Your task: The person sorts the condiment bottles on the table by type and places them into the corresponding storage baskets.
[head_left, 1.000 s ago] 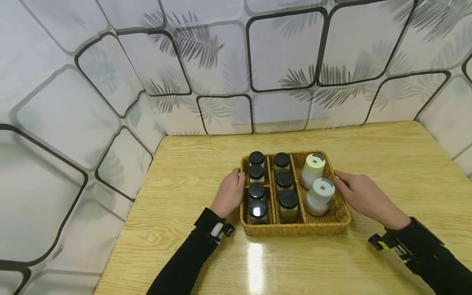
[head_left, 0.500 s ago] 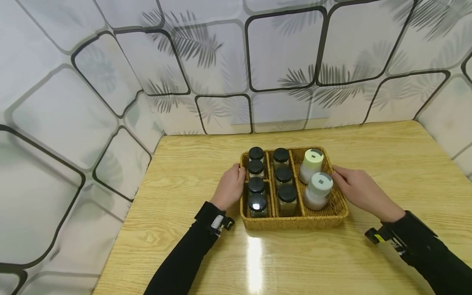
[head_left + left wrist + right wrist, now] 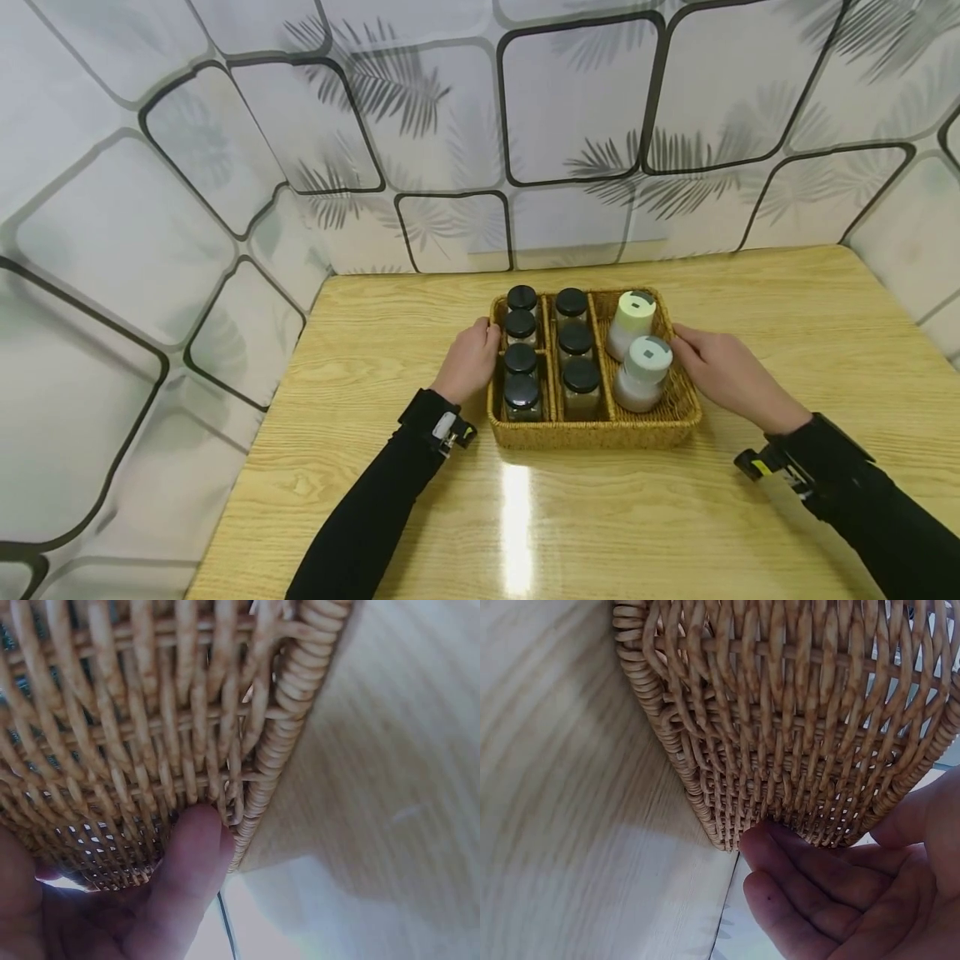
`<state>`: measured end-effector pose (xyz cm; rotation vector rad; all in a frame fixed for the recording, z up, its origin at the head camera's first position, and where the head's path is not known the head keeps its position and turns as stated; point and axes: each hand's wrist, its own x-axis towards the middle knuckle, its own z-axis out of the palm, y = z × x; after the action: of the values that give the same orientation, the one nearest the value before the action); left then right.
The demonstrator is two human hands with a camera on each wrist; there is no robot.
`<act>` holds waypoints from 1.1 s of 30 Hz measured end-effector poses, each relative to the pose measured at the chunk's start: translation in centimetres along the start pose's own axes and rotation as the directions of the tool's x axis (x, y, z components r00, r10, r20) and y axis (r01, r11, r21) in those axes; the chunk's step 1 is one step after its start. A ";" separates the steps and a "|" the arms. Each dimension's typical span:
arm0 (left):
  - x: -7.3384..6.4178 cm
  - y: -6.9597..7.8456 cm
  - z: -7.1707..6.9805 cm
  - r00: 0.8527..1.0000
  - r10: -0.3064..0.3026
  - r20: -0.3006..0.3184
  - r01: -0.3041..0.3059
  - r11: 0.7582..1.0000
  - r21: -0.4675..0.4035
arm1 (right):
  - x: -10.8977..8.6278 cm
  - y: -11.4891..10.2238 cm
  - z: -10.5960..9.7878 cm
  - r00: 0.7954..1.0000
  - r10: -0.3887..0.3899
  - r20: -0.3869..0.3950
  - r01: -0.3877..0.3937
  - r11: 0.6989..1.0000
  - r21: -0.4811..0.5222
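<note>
A woven wicker basket (image 3: 595, 436) with divided compartments sits between the two hands. Several black-lidded glass jars (image 3: 581, 390) stand in its left and middle compartments. Two whitish bottles fill part of the right compartment: one with a pale yellow cap (image 3: 636, 308), one with a pale green cap (image 3: 648, 357). My left hand (image 3: 468, 360) grips the basket's left side, its fingertips (image 3: 199, 825) against the weave low near the bottom edge. On the opposite side my right hand (image 3: 733, 377) holds the basket, fingers (image 3: 769, 851) against the wicker and thumb up at the rim.
The basket is on a light wood-grain table (image 3: 375, 333), whose back edge meets a patterned wall covering (image 3: 585, 125). Another wall (image 3: 112, 250) runs along the left edge. Both wrists wear black bands with small cameras.
Both hands have moved the basket away from the body toward the back wall, its jars and bottles travelling along. The grip on both sides looks the same.
</note>
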<state>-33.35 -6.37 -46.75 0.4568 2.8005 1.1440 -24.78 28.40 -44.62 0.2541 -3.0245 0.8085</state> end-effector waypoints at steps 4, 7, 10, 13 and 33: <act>0.6 0.0 -0.2 1.000 0.000 0.012 0.000 1.000 -0.003 | 0.5 0.1 -0.1 1.000 -0.001 0.002 0.001 1.000 0.001; 1.0 0.1 -0.2 1.000 0.000 0.013 0.000 1.000 0.002 | 0.8 0.1 -0.2 1.000 0.003 0.001 -0.003 1.000 0.006; 1.5 0.0 -0.2 1.000 0.003 0.009 -0.003 1.000 0.016 | 1.2 0.2 -0.3 1.000 0.009 0.002 -0.009 1.000 0.009; 2.0 0.0 -0.3 1.000 0.003 0.015 -0.003 1.000 0.017 | 1.6 0.4 -0.3 1.000 0.014 0.008 -0.014 1.000 0.012; 3.2 -0.2 -0.3 1.000 -0.001 0.023 0.001 1.000 -0.007 | 2.8 0.7 -0.4 0.999 0.035 0.028 -0.036 0.999 0.037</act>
<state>-36.52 -5.79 -46.55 0.4649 2.7761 1.1406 -27.62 28.76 -44.50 0.2131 -3.0498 0.8724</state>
